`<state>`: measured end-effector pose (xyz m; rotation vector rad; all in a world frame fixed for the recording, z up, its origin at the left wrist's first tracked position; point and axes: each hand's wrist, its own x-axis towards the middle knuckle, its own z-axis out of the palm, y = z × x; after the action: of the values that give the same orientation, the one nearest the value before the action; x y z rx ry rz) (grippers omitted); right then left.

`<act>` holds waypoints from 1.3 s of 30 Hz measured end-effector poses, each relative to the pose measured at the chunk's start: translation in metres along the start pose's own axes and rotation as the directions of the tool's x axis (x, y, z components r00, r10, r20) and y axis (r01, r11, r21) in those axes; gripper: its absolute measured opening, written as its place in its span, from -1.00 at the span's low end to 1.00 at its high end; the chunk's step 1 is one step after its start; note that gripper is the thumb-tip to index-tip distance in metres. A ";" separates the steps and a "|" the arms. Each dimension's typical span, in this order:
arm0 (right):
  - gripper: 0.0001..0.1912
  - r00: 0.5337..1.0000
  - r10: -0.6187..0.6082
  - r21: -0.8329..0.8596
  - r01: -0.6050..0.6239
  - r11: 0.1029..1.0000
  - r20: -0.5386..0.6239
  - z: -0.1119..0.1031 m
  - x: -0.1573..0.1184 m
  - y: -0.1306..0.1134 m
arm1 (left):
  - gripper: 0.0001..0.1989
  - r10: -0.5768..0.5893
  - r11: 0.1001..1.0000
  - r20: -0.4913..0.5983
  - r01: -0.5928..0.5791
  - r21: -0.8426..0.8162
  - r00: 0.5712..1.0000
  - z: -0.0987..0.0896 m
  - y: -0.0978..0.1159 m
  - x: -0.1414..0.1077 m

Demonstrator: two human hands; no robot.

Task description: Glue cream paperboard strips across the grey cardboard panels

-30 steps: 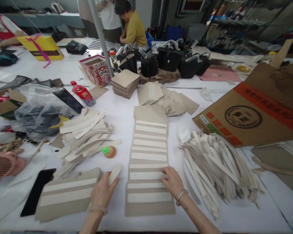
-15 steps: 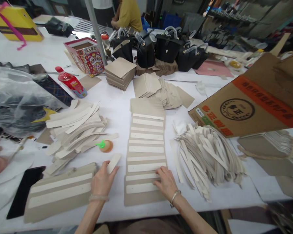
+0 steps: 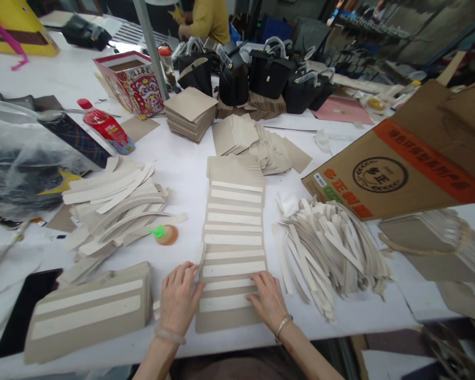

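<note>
Overlapping grey panels [image 3: 233, 318] run in a column away from me, each bearing white strips [image 3: 229, 302]. My left hand [image 3: 180, 298] is at the front panels' left edge, fingertips curled against it; a short white piece [image 3: 156, 310] sticks out beneath the palm. The panel edge by those fingertips looks slightly raised. My right hand [image 3: 267, 298] rests on the front panel's right side, thumb and fingers apart, touching its surface. Left of my hands lies a stack of grey panels with two white strips [image 3: 87, 311] on top.
Loose strips lie in piles at left [image 3: 119, 206] and right [image 3: 332, 248]. A green-tipped glue bottle [image 3: 166, 234] lies beyond my left hand. A phone [image 3: 27, 306] is far left, a cardboard box [image 3: 380, 174] at right. Black bags [image 3: 269, 74] stand behind; a person in yellow [image 3: 209, 21] is beyond.
My left hand has moved right to the panels' edge, and its short white strip is now mostly hidden under it. My right hand stays on the front panel. The view has shifted slightly.
</note>
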<state>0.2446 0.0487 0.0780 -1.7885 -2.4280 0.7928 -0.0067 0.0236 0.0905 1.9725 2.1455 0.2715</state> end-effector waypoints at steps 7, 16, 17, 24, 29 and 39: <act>-0.56 1.000 -0.022 -0.060 0.023 0.998 0.010 0.000 0.007 0.000 | -0.64 -0.044 0.997 0.127 0.053 -0.064 0.991 0.027 0.030 -0.032; -0.56 1.000 -0.027 -0.117 0.028 0.993 0.009 0.013 0.004 -0.003 | -0.64 -0.159 0.987 0.024 0.158 0.043 0.987 0.027 -0.002 -0.025; -0.57 1.000 -0.027 -0.123 0.027 0.992 0.006 0.014 0.003 -0.003 | -0.64 -0.192 0.980 0.024 0.191 0.046 0.981 0.027 -0.006 -0.024; -0.59 0.999 -0.051 -0.162 0.047 0.986 -0.017 0.019 0.005 -0.005 | -0.83 -0.337 0.936 0.163 0.349 -0.048 0.927 0.022 -0.014 -0.015; -0.55 0.999 -0.052 -0.162 0.052 0.985 0.003 0.021 0.007 -0.005 | -0.90 -0.352 0.924 0.183 0.372 -0.090 0.918 0.023 -0.011 -0.013; -0.66 0.999 -0.012 -0.080 0.015 0.997 0.048 0.015 0.005 -0.003 | -0.91 -0.307 0.915 0.200 0.346 -0.205 0.930 0.027 -0.012 -0.013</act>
<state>0.2359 0.0467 0.0642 -1.7979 -2.5335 0.7556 -0.0096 0.0095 0.0614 1.4253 2.1759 0.2810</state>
